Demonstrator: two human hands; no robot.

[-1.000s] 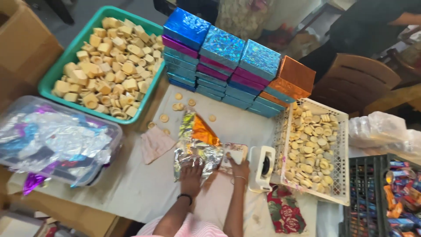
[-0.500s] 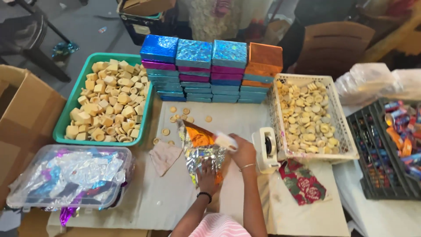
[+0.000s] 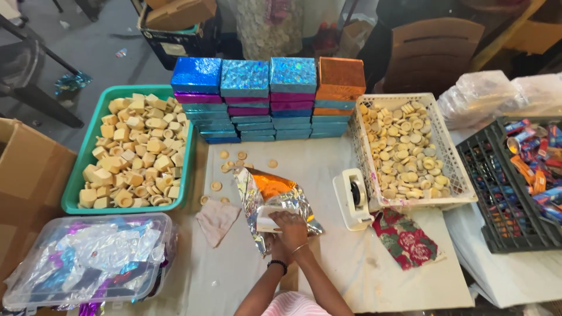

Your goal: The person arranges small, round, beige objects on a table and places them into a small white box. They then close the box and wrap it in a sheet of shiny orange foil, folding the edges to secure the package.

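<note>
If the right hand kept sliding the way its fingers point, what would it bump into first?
Probably the white box it already touches, lying on the shiny foil sheet with the orange inside. Farther along that line lie small round discs, though depth is hard to judge.

Foil sheet [image 3: 275,196]: silver, crinkly, shiny orange on inner face, lying mid-table on the white cloth, partly folded up around a small white box [image 3: 268,222]. Box lies flat under the foil's lower half, only one end showing. Foil's top flap stands up, open toward the stacked boxes.
</note>
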